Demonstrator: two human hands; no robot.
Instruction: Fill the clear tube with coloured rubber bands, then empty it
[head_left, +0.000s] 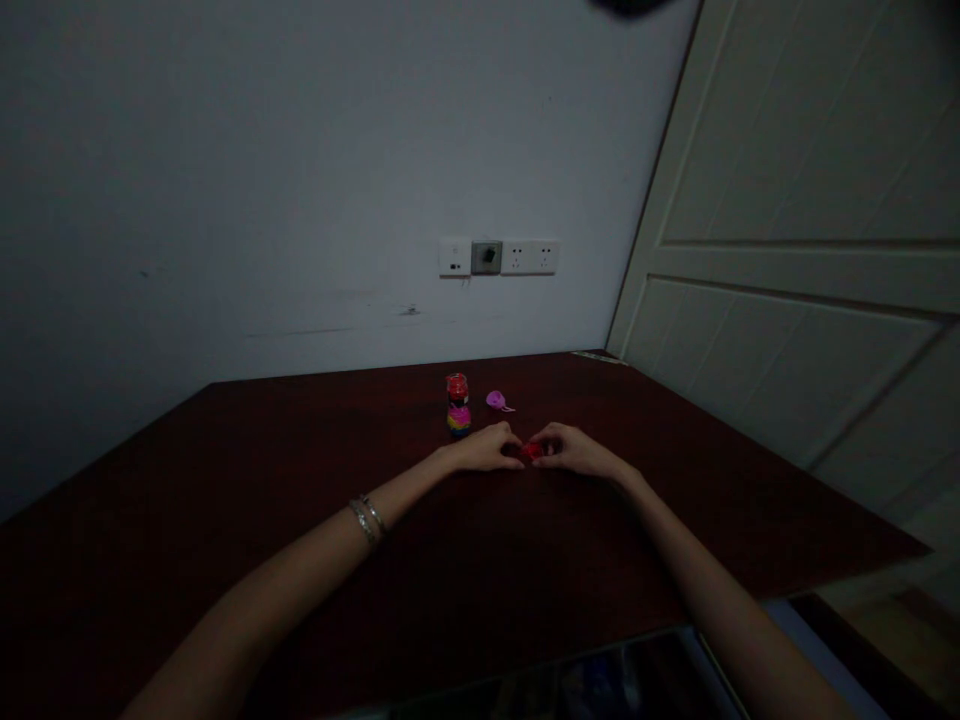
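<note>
Dim light falls on a pale, scuffed wall (300, 180) behind a dark red-brown tabletop (187, 480), which spreads out on both sides of the hands. Farthest left, two silvery bracelets (367, 516) circle the left wrist, behind the left hand. Just beyond the left hand stands an upright clear jar (458, 405), red at the top, with pink, yellow and blue lower down. The left hand (487, 446) is partly curled, thumb and forefinger a little apart, their tips at the left edge of a small red piece (532, 451); whether they grip it I cannot tell. Farther off, past the gap between the hands, lies a pinkish-purple cap-like item (496, 400) with a thin tail. On the wall straight ahead of the hands runs a row of switch and socket plates (529, 257). The red piece lies directly between the two hands, its exact shape too small to make out. The right hand (577, 450) curls around its right side, fingertips and thumb closed in on it. Right of the hands rises a pale panelled door (787, 200).
</note>
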